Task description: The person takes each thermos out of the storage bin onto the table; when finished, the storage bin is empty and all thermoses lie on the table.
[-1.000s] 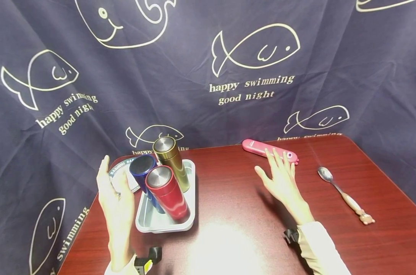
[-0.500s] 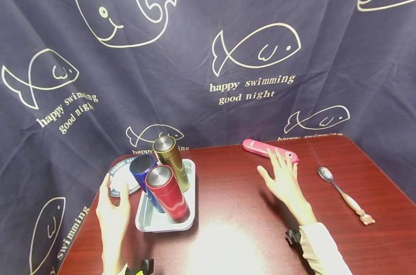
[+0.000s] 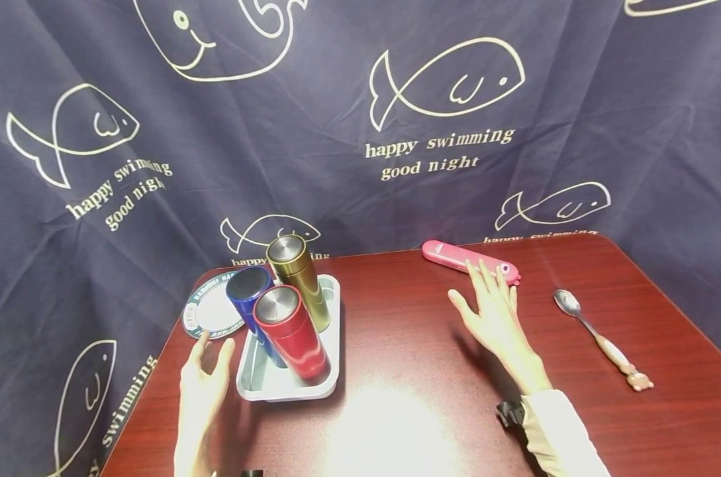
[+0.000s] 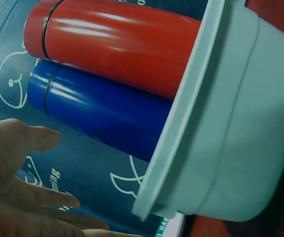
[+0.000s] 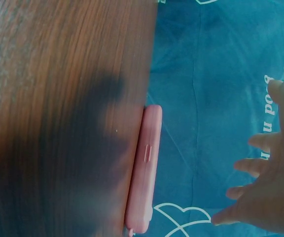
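Observation:
My left hand [image 3: 204, 387] hovers at the left of a pale grey-green tray [image 3: 288, 395], fingers spread and holding nothing. Three flasks stand in the tray: a red flask [image 3: 291, 334] in front, a blue flask [image 3: 249, 291] on the left and a gold flask [image 3: 300, 281] behind. The left wrist view shows the tray's outer wall [image 4: 240, 133] beside the hand. My right hand [image 3: 497, 324] is raised over the table with straight, spread fingers and holds nothing. Its fingertips overlap a pink case [image 3: 455, 255] in the head view; the right wrist view shows them apart.
A round white plate [image 3: 208, 308] with a lettered rim lies behind the left hand, partly hidden by the blue flask. To the right, a spoon [image 3: 598, 338] with a bear-shaped handle end rests on the red-brown table [image 3: 390, 331]. A dark printed curtain [image 3: 312, 152] hangs behind.
My left hand has drawn back toward the table's front, uncovering more of the plate. My right hand has barely shifted. The flasks, tray, case and spoon have stayed in place.

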Tool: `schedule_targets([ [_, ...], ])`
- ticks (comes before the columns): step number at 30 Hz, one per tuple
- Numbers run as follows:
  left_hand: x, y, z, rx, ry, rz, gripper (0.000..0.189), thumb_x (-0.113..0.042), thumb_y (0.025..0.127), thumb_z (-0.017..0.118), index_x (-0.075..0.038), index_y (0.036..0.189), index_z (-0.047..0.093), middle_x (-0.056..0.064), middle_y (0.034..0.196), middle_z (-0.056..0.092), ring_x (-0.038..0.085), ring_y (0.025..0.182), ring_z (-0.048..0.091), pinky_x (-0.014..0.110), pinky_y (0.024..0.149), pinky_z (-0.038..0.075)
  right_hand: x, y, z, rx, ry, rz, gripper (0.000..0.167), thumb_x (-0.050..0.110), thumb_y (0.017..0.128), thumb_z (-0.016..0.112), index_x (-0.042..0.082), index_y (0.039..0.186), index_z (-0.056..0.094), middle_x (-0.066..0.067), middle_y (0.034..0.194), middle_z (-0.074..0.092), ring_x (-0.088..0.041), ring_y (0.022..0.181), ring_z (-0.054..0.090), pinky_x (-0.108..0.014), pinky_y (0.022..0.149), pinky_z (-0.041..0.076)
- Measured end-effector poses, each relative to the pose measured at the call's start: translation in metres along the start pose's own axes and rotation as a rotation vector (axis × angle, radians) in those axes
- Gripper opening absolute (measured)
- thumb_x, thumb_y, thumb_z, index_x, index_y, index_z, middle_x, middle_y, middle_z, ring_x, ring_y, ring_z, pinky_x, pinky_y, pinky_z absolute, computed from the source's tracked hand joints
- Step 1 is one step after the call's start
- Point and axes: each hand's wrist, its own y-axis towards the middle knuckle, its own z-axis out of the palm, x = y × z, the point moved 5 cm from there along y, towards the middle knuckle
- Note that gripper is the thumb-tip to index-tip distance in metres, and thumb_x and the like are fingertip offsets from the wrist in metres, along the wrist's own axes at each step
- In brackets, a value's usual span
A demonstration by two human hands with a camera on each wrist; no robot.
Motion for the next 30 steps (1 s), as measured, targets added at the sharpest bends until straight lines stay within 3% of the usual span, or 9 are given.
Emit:
schedule_targets([
  [6, 0.019, -0.004, 0.013, 0.16, -0.239, -0.127, 0.077, -0.027, 0.1, 0.053, 0.001, 0.155, 0.007, 0.035, 0.154, 0.014, 0.047, 0.142, 0.02, 0.063, 0.107, 0.028, 0.002, -0.001, -0.001, 0.007, 0.009, 0.0, 0.073, 0.044, 0.097, 0.054, 0.005, 0.153, 0.027, -0.026, 0.157, 0.02, -0.052, 0.143, 0.008, -0.073, 0.109, 0.002],
  [9, 0.028, -0.006, 0.018, 0.211, -0.286, -0.165, 0.076, -0.026, 0.102, 0.05, 0.002, 0.154, 0.002, 0.036, 0.154, 0.01, 0.048, 0.142, 0.018, 0.067, 0.102, 0.029, 0.003, -0.002, -0.002, 0.009, 0.016, -0.002, 0.072, 0.043, 0.097, 0.054, 0.004, 0.152, 0.027, -0.026, 0.157, 0.02, -0.051, 0.143, 0.007, -0.073, 0.109, 0.002],
  [12, 0.037, -0.009, 0.023, 0.248, -0.326, -0.199, 0.074, -0.025, 0.103, 0.047, 0.005, 0.153, 0.001, 0.036, 0.154, 0.009, 0.047, 0.141, 0.02, 0.067, 0.1, 0.032, 0.003, -0.002, -0.002, 0.008, 0.026, -0.005, 0.072, 0.043, 0.097, 0.054, 0.004, 0.152, 0.028, -0.026, 0.157, 0.02, -0.051, 0.143, 0.007, -0.073, 0.109, 0.002],
  [15, 0.043, -0.012, 0.029, 0.276, -0.396, -0.221, 0.072, -0.022, 0.104, 0.043, 0.008, 0.152, -0.001, 0.038, 0.153, 0.01, 0.042, 0.132, 0.038, 0.066, 0.097, 0.037, 0.002, -0.003, -0.002, 0.008, 0.036, -0.003, 0.072, 0.042, 0.097, 0.054, 0.004, 0.152, 0.028, -0.025, 0.157, 0.02, -0.05, 0.144, 0.007, -0.073, 0.109, 0.001],
  [17, 0.047, -0.014, 0.033, 0.295, -0.454, -0.222, 0.07, -0.02, 0.105, 0.041, 0.01, 0.151, -0.003, 0.039, 0.149, 0.015, 0.032, 0.119, 0.051, 0.066, 0.094, 0.04, 0.002, -0.003, -0.001, 0.007, 0.043, -0.003, 0.071, 0.042, 0.097, 0.054, 0.005, 0.152, 0.028, -0.025, 0.157, 0.021, -0.049, 0.144, 0.007, -0.073, 0.109, 0.001],
  [19, 0.049, -0.017, 0.037, 0.306, -0.516, -0.228, 0.066, -0.016, 0.104, 0.041, 0.012, 0.15, 0.002, 0.035, 0.141, 0.03, 0.021, 0.107, 0.058, 0.066, 0.091, 0.042, 0.002, -0.004, 0.0, 0.006, 0.051, -0.006, 0.071, 0.041, 0.097, 0.055, 0.005, 0.152, 0.028, -0.025, 0.157, 0.021, -0.048, 0.145, 0.006, -0.074, 0.108, 0.002],
  [23, 0.053, -0.022, 0.047, 0.324, -0.627, -0.251, 0.056, -0.007, 0.102, 0.043, 0.012, 0.147, 0.016, 0.012, 0.115, 0.058, 0.013, 0.098, 0.063, 0.069, 0.09, 0.042, 0.006, -0.006, 0.002, 0.003, 0.081, -0.022, 0.07, 0.04, 0.097, 0.056, 0.005, 0.152, 0.028, -0.025, 0.157, 0.021, -0.046, 0.146, 0.003, -0.074, 0.108, 0.002],
  [26, 0.054, -0.024, 0.05, 0.316, -0.674, -0.258, 0.053, -0.003, 0.1, 0.043, 0.012, 0.145, 0.02, -0.001, 0.104, 0.062, 0.012, 0.099, 0.062, 0.069, 0.092, 0.041, 0.009, -0.008, 0.003, -0.001, 0.116, -0.034, 0.07, 0.038, 0.098, 0.056, 0.007, 0.153, 0.027, -0.025, 0.157, 0.022, -0.044, 0.147, 0.002, -0.073, 0.109, 0.001],
  [30, 0.055, -0.025, 0.05, 0.303, -0.704, -0.252, 0.054, -0.002, 0.1, 0.043, 0.012, 0.146, 0.018, -0.001, 0.106, 0.061, 0.011, 0.1, 0.062, 0.067, 0.093, 0.041, 0.013, -0.01, 0.006, -0.005, 0.195, -0.046, 0.07, 0.032, 0.097, 0.058, 0.007, 0.154, 0.026, -0.023, 0.157, 0.023, -0.044, 0.147, 0.005, -0.07, 0.111, 0.004],
])
